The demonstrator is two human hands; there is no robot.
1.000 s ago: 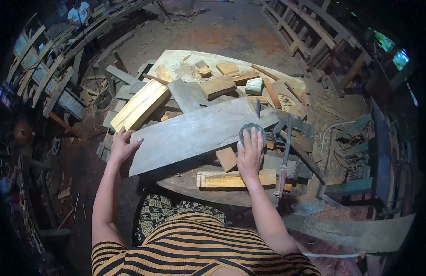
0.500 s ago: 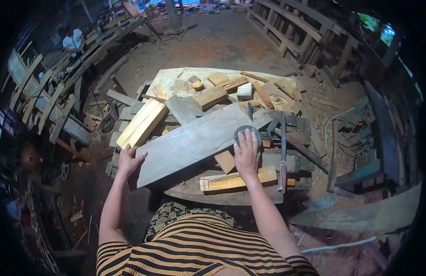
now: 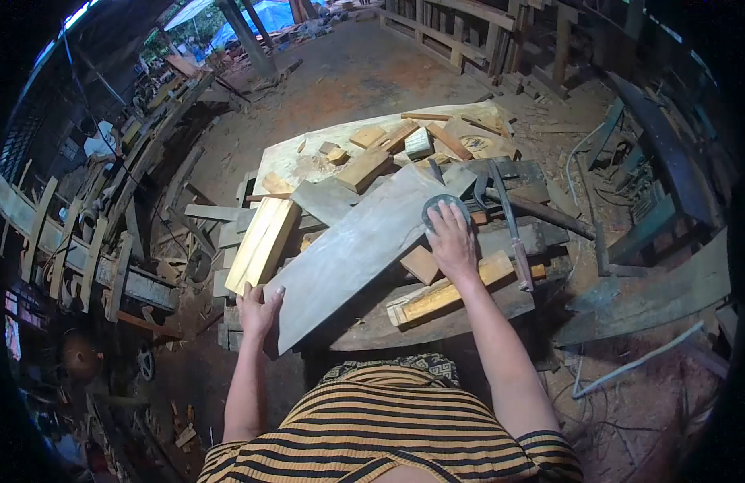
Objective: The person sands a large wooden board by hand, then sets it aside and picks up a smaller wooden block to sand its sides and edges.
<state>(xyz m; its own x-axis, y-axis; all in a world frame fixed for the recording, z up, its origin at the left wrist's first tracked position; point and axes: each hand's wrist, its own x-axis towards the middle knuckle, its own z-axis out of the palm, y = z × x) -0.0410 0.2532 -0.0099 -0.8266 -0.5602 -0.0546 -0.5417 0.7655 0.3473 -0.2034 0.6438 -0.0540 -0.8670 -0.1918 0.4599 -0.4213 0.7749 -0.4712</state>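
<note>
A long grey wooden board (image 3: 352, 249) lies slantwise across the work table, its near end toward my left side. My left hand (image 3: 258, 310) grips that near end at its left edge, with the thumb by the top face. Under my right hand (image 3: 453, 241) is a dark round disc (image 3: 446, 211), like a sanding disc, pressed against the board's right edge near the far end. The fingers lie over the disc and hide part of it. A pale yellow wood block (image 3: 262, 245) sits just beyond my left hand.
A bow-shaped saw (image 3: 511, 229) lies right of my right hand. Near my right forearm are a yellow wood piece (image 3: 449, 290) and a small brown block (image 3: 420, 264). Offcuts lie on a pale slab (image 3: 308, 165) behind. A person (image 3: 99, 141) is far left.
My view has turned, so the table and both hands appear shifted right and slightly rotated. Both hands keep their places on the board and disc.
</note>
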